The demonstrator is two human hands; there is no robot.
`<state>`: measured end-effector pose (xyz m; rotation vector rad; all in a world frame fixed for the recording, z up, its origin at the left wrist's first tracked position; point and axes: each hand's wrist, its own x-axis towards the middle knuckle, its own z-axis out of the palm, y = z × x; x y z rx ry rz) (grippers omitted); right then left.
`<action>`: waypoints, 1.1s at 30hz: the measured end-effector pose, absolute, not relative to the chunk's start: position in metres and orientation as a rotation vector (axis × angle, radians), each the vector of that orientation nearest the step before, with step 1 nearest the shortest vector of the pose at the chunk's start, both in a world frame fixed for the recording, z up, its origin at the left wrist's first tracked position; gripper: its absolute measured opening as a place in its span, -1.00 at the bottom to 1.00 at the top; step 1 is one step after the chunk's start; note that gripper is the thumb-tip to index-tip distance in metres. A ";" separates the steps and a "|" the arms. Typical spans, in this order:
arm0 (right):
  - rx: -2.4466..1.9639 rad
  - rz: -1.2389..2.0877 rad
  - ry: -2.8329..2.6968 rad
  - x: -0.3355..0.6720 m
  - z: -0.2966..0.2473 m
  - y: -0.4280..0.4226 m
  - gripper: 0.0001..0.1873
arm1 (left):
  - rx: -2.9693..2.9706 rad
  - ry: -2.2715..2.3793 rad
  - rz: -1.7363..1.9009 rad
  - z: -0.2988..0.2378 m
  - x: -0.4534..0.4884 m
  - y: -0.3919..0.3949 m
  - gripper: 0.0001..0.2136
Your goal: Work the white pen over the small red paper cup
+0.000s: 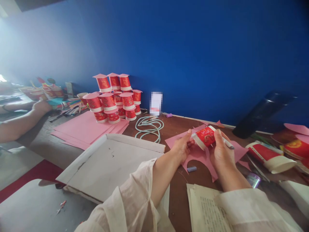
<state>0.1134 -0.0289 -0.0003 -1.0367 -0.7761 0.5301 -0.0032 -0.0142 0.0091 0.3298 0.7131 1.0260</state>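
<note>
My left hand [183,146] and my right hand [220,149] together grip a red paper cup [204,137] lying on its side above a cut sheet of pink paper [200,156]. A grey pen [228,144] is also tucked between the fingers of my right hand. Both hands have their fingers curled around the cup. A small lilac cap [191,169] lies on the brown table just in front of the hands.
A stack of red cups with pink lids [114,98] stands on pink sheets [84,129] at the back. Nearby are a coiled cord [149,126], a white cardboard tray [111,164], a dark bottle [262,112], sleeved cups [270,158], an open book [207,209]. Another person's arm [21,119] rests at left.
</note>
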 end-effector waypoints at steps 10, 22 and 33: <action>-1.268 0.392 -0.792 0.105 0.008 -0.037 -0.42 | 0.415 0.528 0.846 0.015 -0.006 -0.026 -0.72; -1.233 -0.280 -1.382 0.093 0.014 -0.053 -0.71 | 0.300 0.611 0.989 0.008 -0.005 -0.019 -0.70; -1.261 -0.211 -1.318 0.090 0.017 -0.055 -0.71 | 0.329 0.584 1.005 0.006 -0.004 -0.018 -0.69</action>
